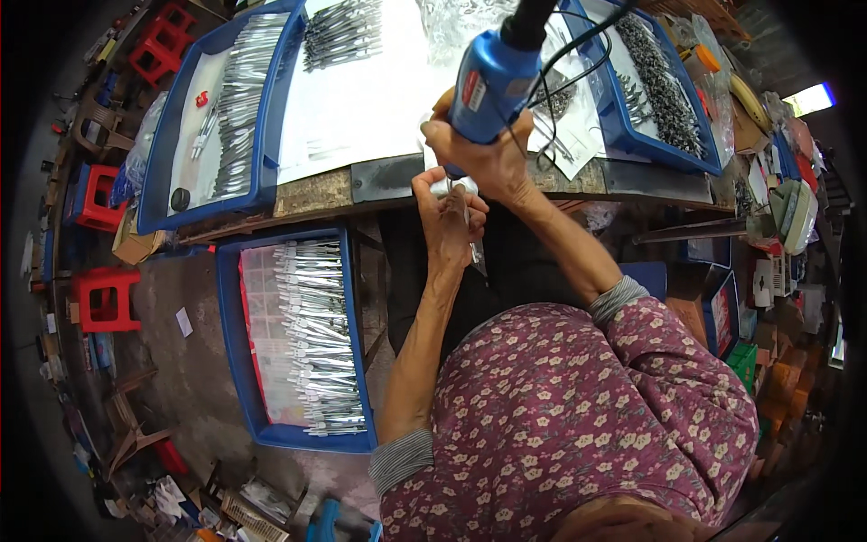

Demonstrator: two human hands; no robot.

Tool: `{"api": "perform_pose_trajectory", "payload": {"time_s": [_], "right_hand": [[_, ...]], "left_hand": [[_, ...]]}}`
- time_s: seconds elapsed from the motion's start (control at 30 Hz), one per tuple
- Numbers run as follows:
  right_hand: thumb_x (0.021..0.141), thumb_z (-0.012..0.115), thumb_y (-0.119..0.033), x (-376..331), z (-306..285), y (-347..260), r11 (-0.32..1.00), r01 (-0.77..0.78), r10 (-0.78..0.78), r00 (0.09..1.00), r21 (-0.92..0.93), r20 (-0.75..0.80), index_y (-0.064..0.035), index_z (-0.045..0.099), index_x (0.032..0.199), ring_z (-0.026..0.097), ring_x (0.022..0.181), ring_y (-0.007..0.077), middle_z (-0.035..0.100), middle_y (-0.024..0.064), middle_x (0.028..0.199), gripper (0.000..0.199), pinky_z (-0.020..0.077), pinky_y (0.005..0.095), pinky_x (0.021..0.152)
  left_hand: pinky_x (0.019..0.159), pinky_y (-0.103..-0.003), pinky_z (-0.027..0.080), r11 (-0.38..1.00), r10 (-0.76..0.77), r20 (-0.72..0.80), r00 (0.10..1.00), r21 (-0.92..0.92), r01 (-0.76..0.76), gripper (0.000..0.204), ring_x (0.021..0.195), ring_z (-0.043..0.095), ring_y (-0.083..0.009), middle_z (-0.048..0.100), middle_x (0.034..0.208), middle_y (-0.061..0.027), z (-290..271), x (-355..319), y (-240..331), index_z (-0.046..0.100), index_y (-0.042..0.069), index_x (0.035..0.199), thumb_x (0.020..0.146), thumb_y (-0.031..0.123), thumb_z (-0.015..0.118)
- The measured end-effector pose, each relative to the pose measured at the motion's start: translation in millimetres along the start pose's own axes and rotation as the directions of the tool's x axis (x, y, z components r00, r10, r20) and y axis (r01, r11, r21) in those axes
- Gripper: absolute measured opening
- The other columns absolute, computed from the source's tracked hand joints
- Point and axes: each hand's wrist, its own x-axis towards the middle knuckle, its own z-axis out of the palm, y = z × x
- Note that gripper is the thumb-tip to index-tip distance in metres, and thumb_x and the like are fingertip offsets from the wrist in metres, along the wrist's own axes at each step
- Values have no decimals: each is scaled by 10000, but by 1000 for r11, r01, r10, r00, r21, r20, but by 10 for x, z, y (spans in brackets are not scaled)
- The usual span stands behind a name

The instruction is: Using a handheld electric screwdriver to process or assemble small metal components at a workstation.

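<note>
My right hand point(495, 164) is wrapped around a blue electric screwdriver point(488, 86), which hangs from above with its tip pointing down. Just below that tip, at the table's front edge, my left hand point(447, 226) is closed with its fingers pinched around a slim metal part point(479, 256). One end of the part shows beneath the fingers; the rest is hidden by my hand. The driver's tip meets the place where the left fingers grip, though contact with a screw is too small to make out.
On the table point(361, 126), a blue tray point(271, 167) of slim metal parts stands left and a blue tray point(614, 126) of small dark parts right. Metal parts point(343, 34) lie between them. A lower blue tray point(237, 361) holds more. Black cables point(548, 90) hang beside the screwdriver.
</note>
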Motion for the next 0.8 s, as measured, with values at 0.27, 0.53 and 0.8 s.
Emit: {"api": "perform_pose_trajectory", "payload": {"time_s": [0.27, 0.53, 0.8], "right_hand": [[676, 653, -28, 53, -78, -116, 940, -200, 213, 977, 276, -19, 19, 559, 836, 584, 532, 111, 605, 84, 657, 191, 494, 234, 471], [689, 626, 0, -19, -44, 197, 969, -28, 61, 990, 246, -128, 14, 560, 847, 564, 530, 91, 592, 50, 644, 171, 457, 217, 488], [689, 620, 44, 14, -70, 261, 966, 85, -53, 990, 244, -132, 40, 579, 830, 564, 525, 127, 582, 69, 623, 147, 467, 236, 529]], "left_hand": [[332, -178, 265, 999, -38, -14, 999, 2, 38, 300, 399, 404, -76, 504, 593, -83, -24, -6, -3, 262, 84, 1070, 888, 220, 458], [332, -172, 261, 996, -80, 7, 997, 26, 80, 274, 416, 406, -70, 515, 630, -88, -104, -167, 120, 281, 83, 1091, 885, 165, 441], [376, -191, 338, 994, 74, -389, 918, 108, -35, 208, 450, 432, -97, 526, 655, -108, -1017, -895, 294, 367, 17, 1030, 878, 134, 450]]}}
